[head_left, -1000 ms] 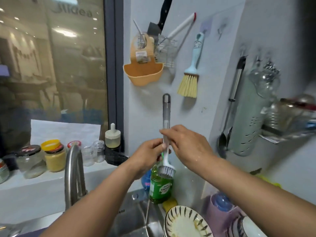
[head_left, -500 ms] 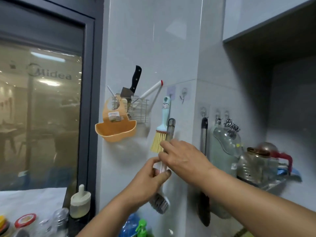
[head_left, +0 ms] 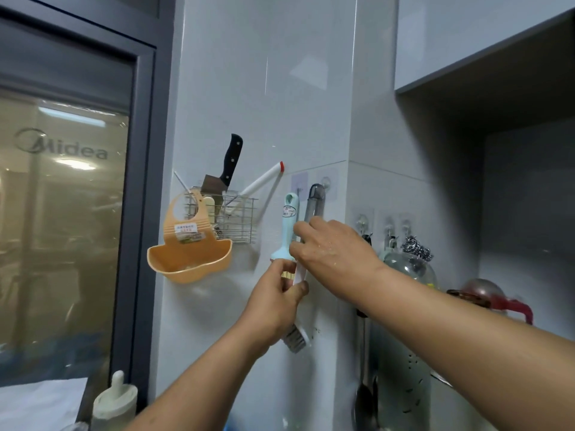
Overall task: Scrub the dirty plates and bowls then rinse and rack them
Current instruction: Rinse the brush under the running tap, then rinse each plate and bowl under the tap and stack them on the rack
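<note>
**Dish brush held up against the wall hooks**

Both hands hold the dish brush (head_left: 312, 206) upright against the tiled wall (head_left: 264, 88). The left hand (head_left: 273, 303) is curled round its lower white shaft, hiding part of it; the bristle head pokes out below. The right hand (head_left: 329, 253) pinches the grey handle higher up, covering its middle. The handle's tip sits at a clear hook (head_left: 325, 181); whether it is hooked on cannot be told. A blue broom brush (head_left: 287, 225) hangs just beside, its bristles mostly hidden.

Glossy pale-grey tiled wall (head_left: 264, 88) between a dark-framed window (head_left: 71, 197) and an overhead cabinet (head_left: 466, 35).
</note>
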